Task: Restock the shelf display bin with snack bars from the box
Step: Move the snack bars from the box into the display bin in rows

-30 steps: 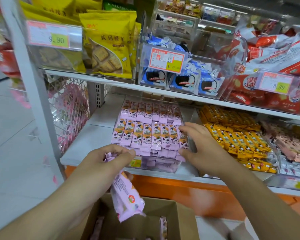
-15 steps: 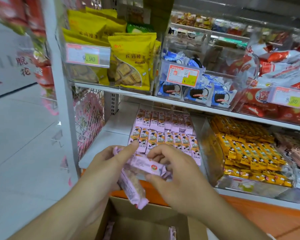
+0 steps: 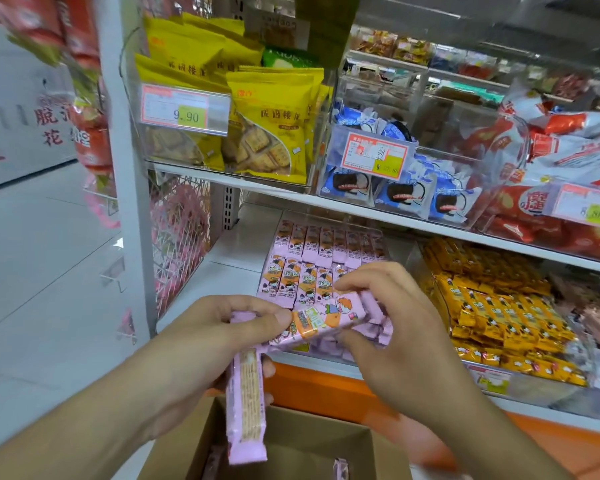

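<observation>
1. The left hand (image 3: pixel 222 327) is gripping a small bunch of pink snack bars (image 3: pixel 246 403); the thumb is pressing on the upper ends while one bar is hanging straight down, its lower end dangling over the open cardboard box (image 3: pixel 291 441).
2. The right hand (image 3: pixel 392 327) is pinching a single bar (image 3: pixel 326 318) between thumb and fingertips; that bar is lying almost level, one end still tucked under the left thumb, so both hands are touching it.
3. The display bin (image 3: pixel 326 351), a clear tray on the lower shelf (image 3: pixel 229 268), is sitting just behind the hands; rows of matching pink bars are already lying in it, and the front edge is partly hidden by the fingers.
4. More pink wrappers are showing inside the box, so restocking is probably only part done.
5. The bars are looking light and slim; the film wrapper is likely slick and crinkly, and the wafer visible through the hanging bar's clear panel is likely brittle, so squeezing or bending at the middle is risking a snap.
6. Holding each bar by its long edges near the middle, or by the crimped end seal, is seeming safest; laying it flat beside its neighbours is likely keeping the rows tidy.
</observation>
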### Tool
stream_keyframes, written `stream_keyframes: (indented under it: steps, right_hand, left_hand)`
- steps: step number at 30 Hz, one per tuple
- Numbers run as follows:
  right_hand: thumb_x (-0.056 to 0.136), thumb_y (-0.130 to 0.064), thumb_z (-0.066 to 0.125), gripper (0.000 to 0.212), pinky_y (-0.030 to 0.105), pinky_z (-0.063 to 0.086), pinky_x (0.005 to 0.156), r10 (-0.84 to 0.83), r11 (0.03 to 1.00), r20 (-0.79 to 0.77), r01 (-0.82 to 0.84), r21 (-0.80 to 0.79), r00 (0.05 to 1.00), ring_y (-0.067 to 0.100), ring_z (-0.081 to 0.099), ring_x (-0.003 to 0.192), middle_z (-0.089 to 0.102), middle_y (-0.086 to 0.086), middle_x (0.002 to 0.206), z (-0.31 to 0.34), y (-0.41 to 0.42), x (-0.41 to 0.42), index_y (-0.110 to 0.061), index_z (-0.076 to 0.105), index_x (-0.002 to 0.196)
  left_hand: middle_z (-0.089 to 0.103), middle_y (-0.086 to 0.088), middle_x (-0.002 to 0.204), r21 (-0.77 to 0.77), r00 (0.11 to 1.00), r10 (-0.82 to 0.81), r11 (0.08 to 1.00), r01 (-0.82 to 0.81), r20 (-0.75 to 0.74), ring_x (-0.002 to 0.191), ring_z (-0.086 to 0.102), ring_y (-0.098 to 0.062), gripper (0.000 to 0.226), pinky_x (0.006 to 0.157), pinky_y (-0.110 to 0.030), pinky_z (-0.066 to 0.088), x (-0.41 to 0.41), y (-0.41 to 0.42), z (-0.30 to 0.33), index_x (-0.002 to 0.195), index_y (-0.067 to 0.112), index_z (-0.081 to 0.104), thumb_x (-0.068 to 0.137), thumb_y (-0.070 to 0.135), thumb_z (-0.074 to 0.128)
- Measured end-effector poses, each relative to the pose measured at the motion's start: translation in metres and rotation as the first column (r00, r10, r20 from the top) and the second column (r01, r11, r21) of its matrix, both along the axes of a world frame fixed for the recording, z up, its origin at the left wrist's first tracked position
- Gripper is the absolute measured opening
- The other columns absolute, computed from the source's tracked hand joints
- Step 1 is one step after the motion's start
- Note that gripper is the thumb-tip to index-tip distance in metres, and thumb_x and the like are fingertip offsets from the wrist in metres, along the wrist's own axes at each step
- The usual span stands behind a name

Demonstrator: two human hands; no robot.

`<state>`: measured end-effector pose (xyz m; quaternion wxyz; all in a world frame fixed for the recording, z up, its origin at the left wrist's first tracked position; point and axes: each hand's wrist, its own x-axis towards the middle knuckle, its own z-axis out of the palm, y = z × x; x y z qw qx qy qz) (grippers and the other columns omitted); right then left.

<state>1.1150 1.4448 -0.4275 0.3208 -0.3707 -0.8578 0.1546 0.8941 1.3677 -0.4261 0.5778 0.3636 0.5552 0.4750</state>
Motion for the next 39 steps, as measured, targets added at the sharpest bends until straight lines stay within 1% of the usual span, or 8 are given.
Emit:
stream_keyframes:
  steps: [3,8,11,14,21,29,34,39]
  right_hand:
    - [0.088,-0.012,0.079,0.046,0.011,0.049,0.091,0.056,0.984,-0.015,-0.058,-0.169,0.998,0.001,0.06,0.117,0.061,-0.023,0.123,0.004,-0.004,0.001,-0.044,0.064,0.117]
    - [0.096,-0.007,0.072,0.036,0.032,0.063,0.081,-0.066,0.895,-0.313,-0.083,-0.438,0.947,0.013,0.075,0.101,0.075,-0.012,0.11,0.001,-0.003,-0.007,-0.036,0.062,0.117]
    - [0.098,-0.008,0.069,0.037,0.018,0.056,0.075,-0.043,0.94,-0.304,-0.064,-0.334,0.952,0.005,0.07,0.099,0.067,-0.016,0.105,0.001,-0.005,-0.01,-0.039,0.063,0.118]
    - [0.095,-0.018,0.074,0.036,0.021,0.05,0.1,0.059,0.986,-0.104,-0.074,-0.151,0.993,0.002,0.057,0.127,0.059,-0.024,0.129,0.0,-0.005,-0.01,-0.039,0.064,0.123]
    - [0.074,-0.058,0.086,0.076,0.016,0.031,0.111,0.128,0.971,0.039,-0.117,-0.208,0.991,-0.009,0.032,0.145,0.038,-0.034,0.151,-0.005,-0.01,-0.017,-0.046,0.048,0.139]
    - [0.074,-0.055,0.089,0.078,0.006,0.03,0.108,0.108,0.987,0.035,-0.103,-0.119,0.994,-0.003,0.038,0.143,0.042,-0.027,0.146,-0.016,-0.005,-0.029,-0.041,0.05,0.14]
    - [0.07,-0.053,0.093,0.081,0.0,0.027,0.104,0.037,0.995,0.031,-0.034,-0.089,0.999,-0.013,0.038,0.137,0.044,-0.034,0.145,-0.028,-0.001,-0.042,-0.046,0.052,0.139]
    - [0.072,-0.047,0.093,0.072,0.011,0.045,0.097,-0.019,0.99,-0.092,0.005,-0.144,0.996,-0.009,0.055,0.123,0.054,-0.031,0.135,-0.03,0.025,-0.055,-0.048,0.054,0.133]
  left_hand:
    - [0.067,-0.005,0.073,0.069,0.997,0.075,0.995,-0.074,-0.014,0.065,0.064,-0.026,0.018,0.067,-0.051,0.063,-0.001,0.0,-0.002,0.095,0.012,0.08,0.082,0.026,0.08]
    - [0.066,-0.01,0.07,0.067,0.998,0.009,0.998,-0.005,-0.058,0.061,0.065,-0.025,0.013,0.065,-0.047,0.063,0.0,-0.002,0.004,0.093,0.019,0.083,0.083,0.027,0.079]
    - [0.068,-0.017,0.071,0.004,0.995,-0.083,0.996,0.084,-0.052,0.059,0.062,-0.025,0.019,0.063,-0.048,0.063,0.005,-0.006,0.006,0.092,0.014,0.081,0.078,0.027,0.082]
    - [0.069,-0.018,0.073,-0.001,0.996,-0.068,0.998,0.068,-0.062,0.061,0.064,-0.025,0.024,0.063,-0.045,0.062,0.006,-0.006,0.001,0.096,0.011,0.078,0.079,0.027,0.084]
    - [0.071,-0.005,0.067,0.057,0.99,-0.017,0.998,0.025,-0.139,0.061,0.069,-0.02,0.028,0.073,-0.05,0.066,0.005,-0.004,-0.009,0.092,0.019,0.075,0.074,0.038,0.087]
    - [0.074,-0.008,0.071,0.05,0.98,0.033,0.998,-0.023,-0.196,0.056,0.065,-0.017,0.038,0.054,-0.02,0.049,0.002,0.002,-0.017,0.098,0.023,0.073,0.072,0.044,0.09]
    - [0.073,-0.008,0.068,0.007,0.988,0.022,1.0,-0.022,-0.154,0.057,0.067,-0.018,0.03,0.053,-0.026,0.055,-0.01,0.009,-0.018,0.097,0.018,0.075,0.078,0.038,0.086]
    - [0.08,-0.008,0.089,-0.023,0.996,0.044,0.999,-0.046,-0.079,0.069,0.075,-0.028,0.014,0.082,-0.057,0.063,-0.023,0.021,-0.014,0.095,0.028,0.08,0.093,0.038,0.071]
